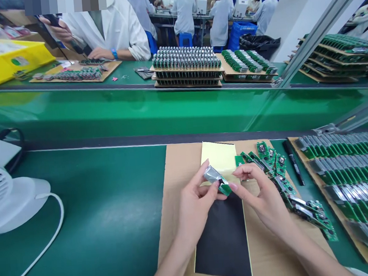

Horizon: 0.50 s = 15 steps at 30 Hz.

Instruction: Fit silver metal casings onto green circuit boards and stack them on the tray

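Observation:
My left hand is closed around a small green circuit board with a silvery screen, held tilted, thumb on its near side. Close by on the right, my right hand has its thumb and forefinger apart. Its thumb tip is at the board's lower right edge; whether it touches I cannot tell. Below both hands lies a black sheet with a yellow edge, and a pale yellow sheet shows beyond them. Both rest on a cardboard piece. Several loose circuit boards are heaped beside my right hand.
A cardboard tray with rows of boards stands at right, a black marker beside it. At left are a white fan and its cable. Behind a low green divider, a person in a white coat sits near stacked boards.

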{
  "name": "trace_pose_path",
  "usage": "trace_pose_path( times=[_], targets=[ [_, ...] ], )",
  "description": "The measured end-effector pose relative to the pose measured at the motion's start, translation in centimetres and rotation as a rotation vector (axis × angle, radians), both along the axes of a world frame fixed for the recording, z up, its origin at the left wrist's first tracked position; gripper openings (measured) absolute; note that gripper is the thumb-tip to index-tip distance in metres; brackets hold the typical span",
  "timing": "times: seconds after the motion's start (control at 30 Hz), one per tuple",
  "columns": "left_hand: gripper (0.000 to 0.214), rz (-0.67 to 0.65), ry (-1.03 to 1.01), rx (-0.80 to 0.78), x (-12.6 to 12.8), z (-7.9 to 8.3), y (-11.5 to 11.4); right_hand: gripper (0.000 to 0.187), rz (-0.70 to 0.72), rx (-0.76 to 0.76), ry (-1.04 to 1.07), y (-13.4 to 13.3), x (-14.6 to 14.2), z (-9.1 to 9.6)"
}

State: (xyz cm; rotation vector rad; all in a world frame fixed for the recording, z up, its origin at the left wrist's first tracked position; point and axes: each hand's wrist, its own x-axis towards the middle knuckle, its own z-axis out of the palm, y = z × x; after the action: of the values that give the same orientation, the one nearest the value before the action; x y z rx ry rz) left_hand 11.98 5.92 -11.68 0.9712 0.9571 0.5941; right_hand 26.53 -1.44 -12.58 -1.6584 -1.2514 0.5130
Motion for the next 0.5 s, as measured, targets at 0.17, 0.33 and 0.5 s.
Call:
trace_pose_path(
  times=[0.17,0.33,0.5],
  targets=[
    [0.073,-0.049,-0.022,0.000,0.19,-0.47,-0.07,0.004,-0.013,0.041,-0.228,-0.02,-0.63,-0.37],
    [0.072,-0.079,-0.048,-0.003,0.21,-0.65,-0.33,0.014,0.035,-0.006,-0.021,0.06,-0.48,0.04],
    [0.070,-0.090,-0.068,-0.028,0.06,-0.65,-0.28,0.017,0.005,-0.030,0.038,0.22,-0.39,0.03]
  ],
)
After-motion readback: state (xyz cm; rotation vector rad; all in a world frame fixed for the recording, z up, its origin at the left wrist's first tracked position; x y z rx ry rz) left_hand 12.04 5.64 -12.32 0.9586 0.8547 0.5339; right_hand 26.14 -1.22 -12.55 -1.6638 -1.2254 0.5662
